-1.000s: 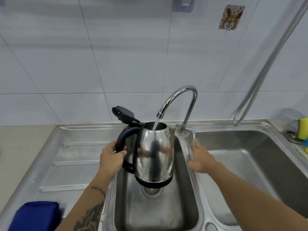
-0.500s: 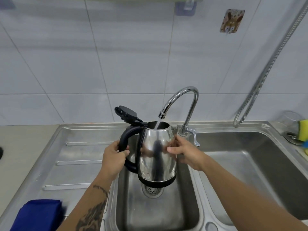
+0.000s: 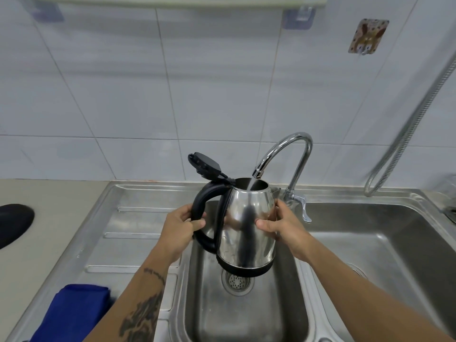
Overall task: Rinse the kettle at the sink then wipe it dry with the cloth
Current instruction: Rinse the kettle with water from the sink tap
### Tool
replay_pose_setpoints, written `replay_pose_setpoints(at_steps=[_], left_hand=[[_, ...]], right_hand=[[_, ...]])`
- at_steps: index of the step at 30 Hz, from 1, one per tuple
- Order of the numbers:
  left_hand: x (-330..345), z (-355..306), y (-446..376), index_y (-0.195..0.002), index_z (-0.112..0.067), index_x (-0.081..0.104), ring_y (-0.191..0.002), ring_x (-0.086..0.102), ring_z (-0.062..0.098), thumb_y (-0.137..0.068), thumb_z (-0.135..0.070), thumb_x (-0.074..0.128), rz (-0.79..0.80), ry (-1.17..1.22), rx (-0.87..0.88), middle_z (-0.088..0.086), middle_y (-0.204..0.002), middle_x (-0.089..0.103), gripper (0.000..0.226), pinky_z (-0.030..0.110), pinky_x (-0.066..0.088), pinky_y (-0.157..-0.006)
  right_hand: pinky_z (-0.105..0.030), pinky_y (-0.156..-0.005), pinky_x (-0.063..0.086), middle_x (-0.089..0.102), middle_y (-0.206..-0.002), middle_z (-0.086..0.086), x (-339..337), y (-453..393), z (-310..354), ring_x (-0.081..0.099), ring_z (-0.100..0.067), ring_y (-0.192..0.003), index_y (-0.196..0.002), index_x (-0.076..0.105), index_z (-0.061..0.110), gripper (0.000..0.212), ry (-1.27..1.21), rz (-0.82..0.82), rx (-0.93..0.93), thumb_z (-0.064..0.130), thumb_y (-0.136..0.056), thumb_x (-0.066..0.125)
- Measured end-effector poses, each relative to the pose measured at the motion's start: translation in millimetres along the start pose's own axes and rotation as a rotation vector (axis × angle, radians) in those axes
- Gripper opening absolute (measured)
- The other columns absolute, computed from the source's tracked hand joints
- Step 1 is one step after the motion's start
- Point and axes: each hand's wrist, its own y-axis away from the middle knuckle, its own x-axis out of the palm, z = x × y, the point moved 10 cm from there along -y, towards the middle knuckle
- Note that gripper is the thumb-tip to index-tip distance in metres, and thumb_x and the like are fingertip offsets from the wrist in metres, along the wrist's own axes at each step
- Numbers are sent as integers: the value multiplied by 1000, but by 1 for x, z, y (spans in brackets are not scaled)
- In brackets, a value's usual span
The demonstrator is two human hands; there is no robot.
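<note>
A shiny steel kettle (image 3: 248, 225) with a black handle and its black lid flipped open hangs above the small middle sink basin (image 3: 241, 312). Water runs from the chrome tap (image 3: 286, 149) into the kettle's open top. My left hand (image 3: 181, 225) grips the black handle. My right hand (image 3: 283, 224) presses against the kettle's right side, fingers wrapped on the steel body. A folded blue cloth (image 3: 71, 312) lies on the drainboard at the lower left, apart from both hands.
A ribbed steel drainboard (image 3: 128, 233) lies left of the basin, a larger basin (image 3: 385, 245) to the right. The tap lever (image 3: 304, 208) sits just behind my right hand. A flexible metal hose (image 3: 404, 134) hangs at the right. A black object (image 3: 13, 223) rests on the left counter.
My right hand left the tap lever and came to the kettle's right side, where it now holds the body. Water keeps flowing into the kettle; my left hand stays on the handle.
</note>
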Motion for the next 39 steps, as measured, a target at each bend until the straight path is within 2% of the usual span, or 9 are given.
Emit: replay_pose_setpoints(at_steps=[3, 6, 9, 16, 21, 28, 34, 36, 39], left_hand=[[-2, 1, 2, -101, -18, 74, -102, 70, 33, -85, 8, 67, -12, 3, -9, 2, -98, 76, 31, 60, 53, -93], [-4, 3, 3, -101, -19, 74, -103, 69, 34, -86, 8, 67, -17, 2, -15, 2, -98, 76, 32, 61, 53, -93], [-7, 5, 4, -100, -24, 73, -102, 70, 32, -85, 9, 67, -23, 5, -27, 1, -97, 76, 36, 61, 53, -93], [-6, -2, 6, -100, -19, 72, -92, 67, 25, -87, 9, 65, -33, 13, -15, 5, -100, 74, 32, 58, 54, -93], [-6, -2, 7, -101, -18, 72, -93, 68, 24, -87, 9, 65, -60, 41, -11, 4, -99, 75, 31, 56, 54, -91], [-8, 4, 12, -103, -22, 70, -95, 68, 21, -89, 7, 64, -137, 97, -10, -2, -95, 74, 33, 48, 55, -88], [-11, 0, 17, -98, -21, 69, -88, 66, 18, -91, 8, 61, -138, 126, -4, 1, -94, 71, 31, 50, 53, -89], [-10, 0, 17, -97, -22, 69, -88, 66, 19, -91, 8, 61, -132, 128, -7, 2, -94, 71, 32, 52, 53, -89], [-9, -1, 18, -97, -23, 69, -89, 66, 19, -91, 8, 61, -122, 128, -6, 2, -96, 72, 33, 53, 52, -90]], right_hand=[[-24, -72, 58, 68, -104, -5, 5, -1, -1, 69, -18, -94, -125, 52, 14, 70, 13, 22, 8, 14, -64, 86], [-40, -94, 59, 71, -81, 14, 8, -1, -5, 68, -14, -93, -125, 47, 13, 65, 60, 21, 9, 8, -76, 88], [-44, -101, 57, 68, -69, 20, 10, 1, -4, 67, -12, -91, -127, 46, 14, 64, 94, 5, -11, 9, -78, 88], [-40, -87, 62, 70, -85, 7, 10, 3, 5, 71, -14, -88, -120, 55, 13, 63, 72, -29, -59, 11, -68, 91], [-22, -64, 54, 74, -85, 4, 4, 5, 11, 70, -3, -72, -121, 55, 1, 57, 102, -75, -91, 3, -74, 88], [-29, -73, 59, 72, -104, -24, 3, 18, 15, 72, -14, -86, -117, 57, -3, 52, 113, -62, -139, 0, -74, 87], [-37, -86, 62, 74, -82, 3, 1, 25, 16, 75, -27, -95, -95, 60, 6, 35, 157, -21, -200, -7, -73, 84], [-28, -78, 61, 73, -81, 6, 2, 25, 18, 74, -16, -89, -103, 61, 5, 39, 136, -4, -212, -13, -74, 81], [-16, -72, 57, 74, -88, 8, 0, 24, 18, 74, -2, -88, -107, 62, 25, 54, 72, 8, -188, -16, -75, 80]])
